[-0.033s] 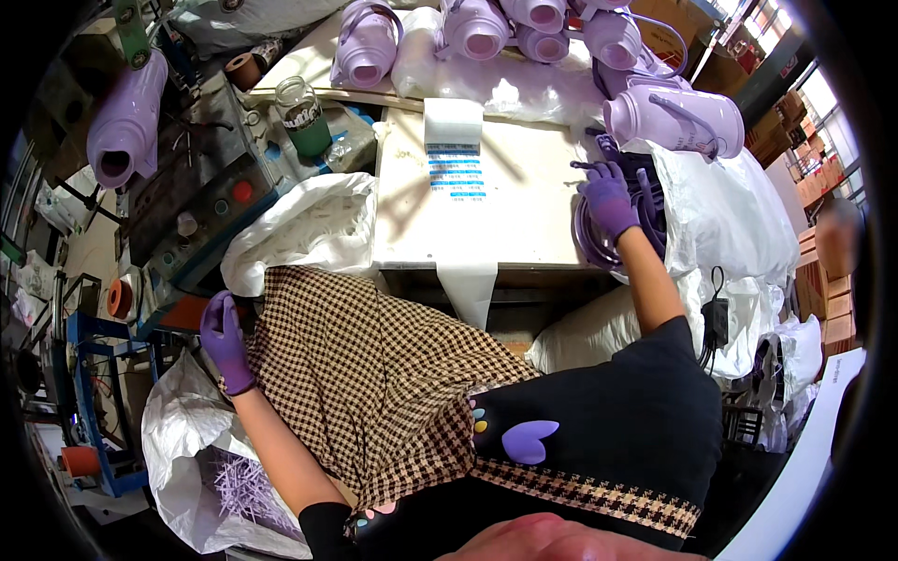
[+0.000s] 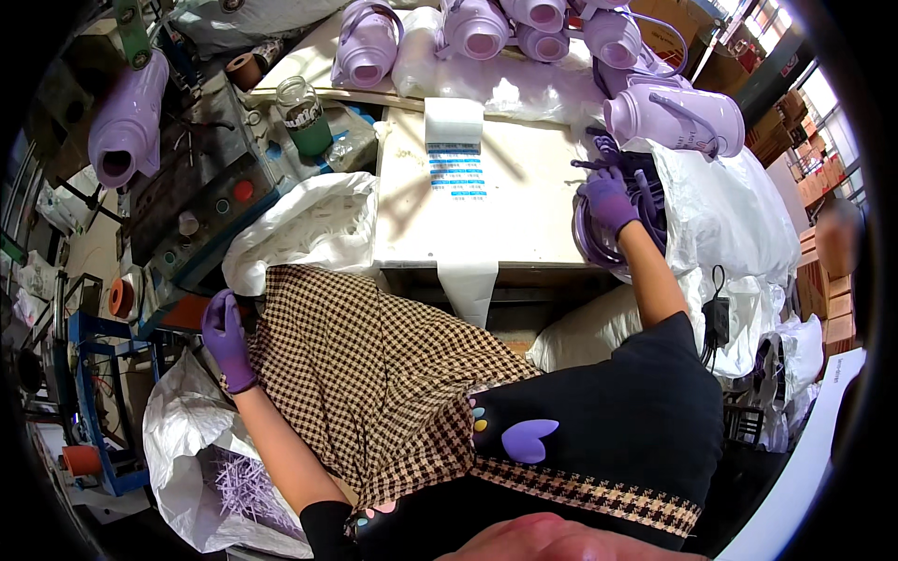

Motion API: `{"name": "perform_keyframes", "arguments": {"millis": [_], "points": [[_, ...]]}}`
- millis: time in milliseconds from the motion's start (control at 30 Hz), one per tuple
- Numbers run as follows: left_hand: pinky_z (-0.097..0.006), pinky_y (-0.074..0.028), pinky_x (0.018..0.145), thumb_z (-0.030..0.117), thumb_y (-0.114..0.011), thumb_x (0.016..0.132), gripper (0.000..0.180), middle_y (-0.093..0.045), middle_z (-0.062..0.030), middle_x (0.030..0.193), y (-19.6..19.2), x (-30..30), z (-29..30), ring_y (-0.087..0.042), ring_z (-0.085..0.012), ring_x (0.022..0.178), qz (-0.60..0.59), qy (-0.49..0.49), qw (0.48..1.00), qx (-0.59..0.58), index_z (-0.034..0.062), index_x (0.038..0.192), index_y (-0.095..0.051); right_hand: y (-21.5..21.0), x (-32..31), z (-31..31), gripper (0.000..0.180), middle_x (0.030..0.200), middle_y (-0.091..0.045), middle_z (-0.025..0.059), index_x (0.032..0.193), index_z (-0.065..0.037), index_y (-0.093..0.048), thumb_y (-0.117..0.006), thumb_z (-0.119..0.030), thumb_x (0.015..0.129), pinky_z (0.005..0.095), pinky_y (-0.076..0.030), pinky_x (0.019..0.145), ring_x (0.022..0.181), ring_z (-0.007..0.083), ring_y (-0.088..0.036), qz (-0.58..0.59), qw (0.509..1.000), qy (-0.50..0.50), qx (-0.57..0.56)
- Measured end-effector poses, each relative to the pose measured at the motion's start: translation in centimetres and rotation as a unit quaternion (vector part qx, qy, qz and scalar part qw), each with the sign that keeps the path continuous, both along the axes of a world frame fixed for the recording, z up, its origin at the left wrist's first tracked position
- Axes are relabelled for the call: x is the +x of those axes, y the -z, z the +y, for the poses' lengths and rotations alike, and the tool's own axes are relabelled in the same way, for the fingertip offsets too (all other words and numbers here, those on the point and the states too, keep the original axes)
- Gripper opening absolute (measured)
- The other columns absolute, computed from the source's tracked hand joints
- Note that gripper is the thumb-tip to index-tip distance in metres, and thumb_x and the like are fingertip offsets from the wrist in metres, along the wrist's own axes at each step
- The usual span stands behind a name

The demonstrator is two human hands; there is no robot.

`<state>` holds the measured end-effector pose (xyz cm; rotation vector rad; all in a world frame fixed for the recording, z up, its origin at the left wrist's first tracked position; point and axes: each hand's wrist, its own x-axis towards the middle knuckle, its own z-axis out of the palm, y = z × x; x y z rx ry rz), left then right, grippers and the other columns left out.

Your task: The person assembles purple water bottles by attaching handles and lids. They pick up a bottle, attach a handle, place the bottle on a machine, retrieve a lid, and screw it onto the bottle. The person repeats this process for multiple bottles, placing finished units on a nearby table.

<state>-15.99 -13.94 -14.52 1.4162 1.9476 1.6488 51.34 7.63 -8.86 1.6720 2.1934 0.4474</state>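
My right hand (image 2: 610, 204), in a purple glove, reaches into a heap of purple plastic handles (image 2: 647, 201) at the table's right edge. Its fingers bend over a handle; their tips blend into the pile. My left hand (image 2: 224, 338), gloved alike, hovers beside my checked apron (image 2: 327, 346) on the left. Its fingers point away from me, slightly curled and apart, with nothing visible in them. Below that hand, an open white sack (image 2: 178, 421) holds thin lilac plastic pieces (image 2: 248, 491). A strip of printed labels (image 2: 456, 173) lies on the pale table (image 2: 533, 224).
Lilac flask bodies (image 2: 477, 33) crowd the back, and one lies on its side (image 2: 678, 122) at right. Another lilac flask body (image 2: 122, 126) sits on the machine at left. A glass jar (image 2: 304, 122) with a green lower part stands near the machine's control panel (image 2: 201, 201).
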Motion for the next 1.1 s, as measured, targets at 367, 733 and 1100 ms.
{"name": "perform_keyframes", "arguments": {"millis": [367, 733, 1100], "points": [[-0.032, -0.052, 0.085, 0.013, -0.069, 0.093, 0.017, -0.073, -0.0114, 0.102, 1.7, -0.7, 1.5, -0.067, -0.0209, 0.095, 0.067, -0.023, 0.997, 0.028, 0.0011, 0.105, -0.072, 3.9, 6.9, 15.5, 0.027, 0.103, -0.072, 0.0175, 0.109, -0.012, -0.073, -0.059, -0.027, 0.093, 0.0479, -0.052, 0.089, 0.099, 0.0383, -0.068, 0.290, 0.919, -0.077, 0.258], [-0.043, -0.055, 0.088, 0.011, -0.082, 0.079, 0.035, -0.066, -0.0134, 0.113, -24.5, 14.9, -7.7, -0.067, -0.0317, 0.100, 0.471, 0.031, 0.836, 0.280, 0.0073, 0.103, -0.057, -1.4, 6.4, 12.0, 0.040, 0.103, -0.072, 0.0089, 0.124, -0.003, -0.067, -0.052, -0.034, 0.105, 0.0320, -0.055, 0.069, 0.083, 0.0200, -0.068, 0.647, 0.698, 0.017, 0.307], [-0.040, -0.056, 0.086, 0.023, -0.081, 0.082, 0.041, -0.064, -0.0136, 0.118, -30.1, 22.4, -11.0, -0.067, -0.0256, 0.101, 0.364, -0.062, 0.894, 0.256, 0.0062, 0.115, -0.062, -4.0, -7.3, 7.4, 0.054, 0.127, -0.060, 0.0163, 0.153, -0.001, -0.032, -0.048, -0.004, 0.102, 0.0370, -0.060, 0.089, 0.108, 0.0222, -0.066, 0.647, 0.672, -0.265, 0.245]]}}
